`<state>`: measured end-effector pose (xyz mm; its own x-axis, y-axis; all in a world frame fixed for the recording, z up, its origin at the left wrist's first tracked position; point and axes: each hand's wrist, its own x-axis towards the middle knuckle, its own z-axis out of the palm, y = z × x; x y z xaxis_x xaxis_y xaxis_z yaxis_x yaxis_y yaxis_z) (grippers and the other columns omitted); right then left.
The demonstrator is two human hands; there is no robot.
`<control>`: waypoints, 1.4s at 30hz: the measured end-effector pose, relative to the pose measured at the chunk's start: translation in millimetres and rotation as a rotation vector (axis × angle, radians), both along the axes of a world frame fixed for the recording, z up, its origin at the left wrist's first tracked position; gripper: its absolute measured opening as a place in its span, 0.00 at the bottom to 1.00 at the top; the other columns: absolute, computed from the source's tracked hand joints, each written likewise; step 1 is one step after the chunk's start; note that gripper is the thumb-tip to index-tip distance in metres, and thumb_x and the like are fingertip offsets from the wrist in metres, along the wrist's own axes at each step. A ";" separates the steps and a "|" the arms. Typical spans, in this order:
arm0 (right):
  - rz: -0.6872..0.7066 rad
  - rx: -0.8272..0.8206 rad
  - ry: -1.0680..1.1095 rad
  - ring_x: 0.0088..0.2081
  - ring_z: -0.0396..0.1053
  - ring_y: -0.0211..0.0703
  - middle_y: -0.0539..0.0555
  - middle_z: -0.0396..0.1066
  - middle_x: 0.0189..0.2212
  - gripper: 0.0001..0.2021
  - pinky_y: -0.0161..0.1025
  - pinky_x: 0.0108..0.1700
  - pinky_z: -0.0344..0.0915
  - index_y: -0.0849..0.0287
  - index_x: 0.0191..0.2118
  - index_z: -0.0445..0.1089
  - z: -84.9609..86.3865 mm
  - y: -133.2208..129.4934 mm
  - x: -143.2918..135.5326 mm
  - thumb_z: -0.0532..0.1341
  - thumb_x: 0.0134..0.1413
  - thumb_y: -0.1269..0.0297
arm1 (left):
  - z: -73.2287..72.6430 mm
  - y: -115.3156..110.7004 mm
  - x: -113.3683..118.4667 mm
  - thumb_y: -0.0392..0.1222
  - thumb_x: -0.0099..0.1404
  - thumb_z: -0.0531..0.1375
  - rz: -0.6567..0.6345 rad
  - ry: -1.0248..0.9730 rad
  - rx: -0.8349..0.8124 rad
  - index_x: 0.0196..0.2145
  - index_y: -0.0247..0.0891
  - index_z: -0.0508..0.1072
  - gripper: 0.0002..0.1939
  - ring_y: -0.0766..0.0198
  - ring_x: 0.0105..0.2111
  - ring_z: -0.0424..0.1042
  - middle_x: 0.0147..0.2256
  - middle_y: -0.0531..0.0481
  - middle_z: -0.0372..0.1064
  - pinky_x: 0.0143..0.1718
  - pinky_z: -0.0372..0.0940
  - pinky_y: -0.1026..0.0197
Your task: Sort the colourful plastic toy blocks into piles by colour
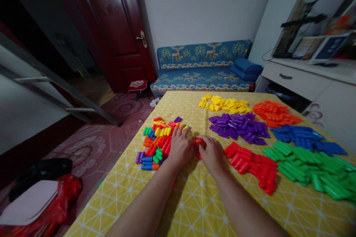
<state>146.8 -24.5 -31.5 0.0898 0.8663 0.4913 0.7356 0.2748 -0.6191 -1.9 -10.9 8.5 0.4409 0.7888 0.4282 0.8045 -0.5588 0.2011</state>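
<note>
My left hand (182,146) rests over the right side of a pile of mixed-colour, tube-shaped plastic pieces (164,140). Its fingers are stretched out and apart, with a yellow piece (184,128) by the fingertips. Close beside it, my right hand (210,152) is closed with thumb and fingertips on an orange-red plastic piece (198,141). A bit of red shows under that hand, partly hidden. Just right of it lies a heap of red pieces (251,164).
Purple (239,126), yellow (226,104), orange (275,113), blue (306,136) and green (314,166) heaps lie on the yellow patterned tablecloth (133,200). A blue sofa (194,76) stands beyond the table, a white cabinet (300,81) to the right.
</note>
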 end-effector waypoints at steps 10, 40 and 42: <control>-0.050 -0.100 0.043 0.39 0.73 0.47 0.56 0.78 0.36 0.08 0.39 0.42 0.64 0.55 0.39 0.73 6.1 -0.9 0.4 0.57 0.55 0.68 | 7.8 -4.1 3.6 0.41 0.64 0.59 0.111 -0.045 0.268 0.42 0.47 0.78 0.10 0.47 0.57 0.60 0.61 0.53 0.63 0.55 0.59 0.42; -0.046 -0.160 0.240 0.33 0.71 0.44 0.54 0.75 0.31 0.11 0.35 0.35 0.63 0.55 0.36 0.71 5.5 -2.0 -1.5 0.56 0.55 0.56 | 6.9 3.2 1.8 0.46 0.62 0.59 0.328 0.017 0.062 0.51 0.46 0.73 0.19 0.43 0.62 0.52 0.64 0.48 0.55 0.56 0.55 0.41; -0.042 -0.158 0.233 0.32 0.71 0.43 0.53 0.75 0.31 0.09 0.35 0.35 0.63 0.55 0.35 0.70 5.8 -2.2 -2.0 0.57 0.54 0.57 | 3.6 7.2 3.0 0.46 0.60 0.60 0.352 0.044 0.005 0.60 0.48 0.65 0.29 0.40 0.66 0.43 0.67 0.48 0.48 0.59 0.50 0.38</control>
<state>144.8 -26.7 -25.7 0.2218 0.9237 0.3124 0.5775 0.1337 -0.8054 1.1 -3.7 12.1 0.1600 0.8936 0.4193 0.9559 -0.2463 0.1602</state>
